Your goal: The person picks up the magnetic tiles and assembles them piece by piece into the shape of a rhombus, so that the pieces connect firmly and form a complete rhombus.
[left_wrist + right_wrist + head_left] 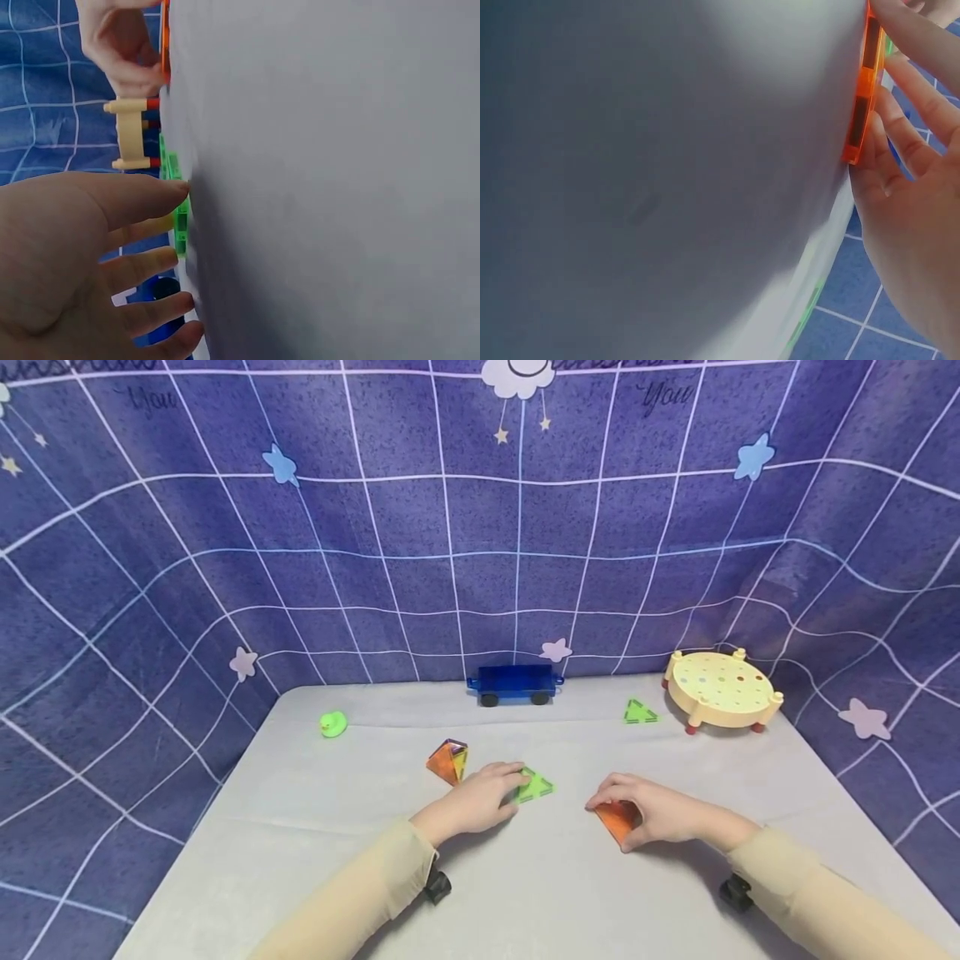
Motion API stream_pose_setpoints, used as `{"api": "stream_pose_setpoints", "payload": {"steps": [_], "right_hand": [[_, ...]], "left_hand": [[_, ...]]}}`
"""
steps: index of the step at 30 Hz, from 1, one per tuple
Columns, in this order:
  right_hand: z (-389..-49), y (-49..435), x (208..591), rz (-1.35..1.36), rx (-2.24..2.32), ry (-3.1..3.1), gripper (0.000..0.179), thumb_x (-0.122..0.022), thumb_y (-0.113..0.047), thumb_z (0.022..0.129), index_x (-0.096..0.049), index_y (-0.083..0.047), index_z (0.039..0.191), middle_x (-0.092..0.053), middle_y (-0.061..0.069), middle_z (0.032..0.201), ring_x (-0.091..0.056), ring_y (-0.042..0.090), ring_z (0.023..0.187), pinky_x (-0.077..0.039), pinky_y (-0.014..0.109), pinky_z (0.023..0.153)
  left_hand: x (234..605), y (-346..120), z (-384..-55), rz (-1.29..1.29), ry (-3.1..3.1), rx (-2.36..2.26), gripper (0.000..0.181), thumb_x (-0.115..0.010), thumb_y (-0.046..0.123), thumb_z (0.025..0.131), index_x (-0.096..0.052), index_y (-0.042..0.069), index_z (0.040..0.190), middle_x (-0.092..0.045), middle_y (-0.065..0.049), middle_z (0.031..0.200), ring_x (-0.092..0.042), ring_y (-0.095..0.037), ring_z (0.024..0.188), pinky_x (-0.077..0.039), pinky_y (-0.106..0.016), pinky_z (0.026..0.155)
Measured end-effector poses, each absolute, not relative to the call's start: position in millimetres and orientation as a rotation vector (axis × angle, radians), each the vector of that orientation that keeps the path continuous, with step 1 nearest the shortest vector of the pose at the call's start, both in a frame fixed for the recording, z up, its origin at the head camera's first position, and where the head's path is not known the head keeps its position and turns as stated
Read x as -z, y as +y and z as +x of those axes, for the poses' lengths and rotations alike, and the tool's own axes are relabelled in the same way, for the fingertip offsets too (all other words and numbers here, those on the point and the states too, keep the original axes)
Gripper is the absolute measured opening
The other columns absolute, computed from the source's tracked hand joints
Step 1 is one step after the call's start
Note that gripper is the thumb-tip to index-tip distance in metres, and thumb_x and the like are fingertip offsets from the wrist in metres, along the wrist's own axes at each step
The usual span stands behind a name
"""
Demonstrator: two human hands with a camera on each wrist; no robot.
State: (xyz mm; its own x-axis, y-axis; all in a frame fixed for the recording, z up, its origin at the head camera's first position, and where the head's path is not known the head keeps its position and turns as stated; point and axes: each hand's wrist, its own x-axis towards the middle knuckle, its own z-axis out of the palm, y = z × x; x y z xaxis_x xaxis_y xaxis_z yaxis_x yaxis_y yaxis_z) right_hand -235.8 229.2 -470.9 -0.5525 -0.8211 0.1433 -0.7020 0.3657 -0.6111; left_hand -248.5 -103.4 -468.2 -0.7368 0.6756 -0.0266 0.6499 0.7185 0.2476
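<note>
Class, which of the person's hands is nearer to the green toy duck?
Left: the left hand is right of the green toy duck and nearer the camera; the right hand is farther right, holding an orange tile.

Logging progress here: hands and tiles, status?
Left hand touching nearer green triangle. Right hand gripping orange tile. Possible obstacle: orange-yellow piece close by left hand.

A bright green toy duck (333,724) sits at the back left of the pale table (300,827). A dark blue toy wagon (516,679) on black wheels stands midway along the rear edge. At the back right, a dotted cream toy platform (722,691) stands on red-tipped legs. Behind hangs a blue, grid-patterned curtain (408,581).
</note>
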Motion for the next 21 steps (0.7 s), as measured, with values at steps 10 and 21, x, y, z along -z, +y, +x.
{"api": "stream_pose_setpoints", "payload": {"steps": [10,21], "right_hand": [[-255.2,213.6,470.9,-1.377,0.897,2.483,0.064,-0.09,-0.007,0.072,-0.065,-0.008,0.131,-0.062,0.006,0.123,-0.056,0.024,0.113,-0.045,0.036,0.098],[-273.1,196.3,466.4,-1.346,0.838,2.494,0.066,-0.089,-0.006,0.075,-0.063,-0.006,0.135,-0.063,0.009,0.127,-0.055,0.027,0.117,-0.044,0.046,0.102]], "left_hand": [[464.8,-105.1,-234.7,1.073,2.845,-0.298,0.048,-0.068,0.027,0.098,-0.059,0.011,0.142,-0.045,-0.015,0.155,-0.043,-0.033,0.141,-0.04,-0.047,0.112],[468.4,-97.4,-237.3,1.045,2.897,-0.253,0.036,-0.071,0.029,0.096,-0.057,0.016,0.127,-0.05,-0.01,0.15,-0.05,-0.033,0.134,-0.049,-0.051,0.101]]}}
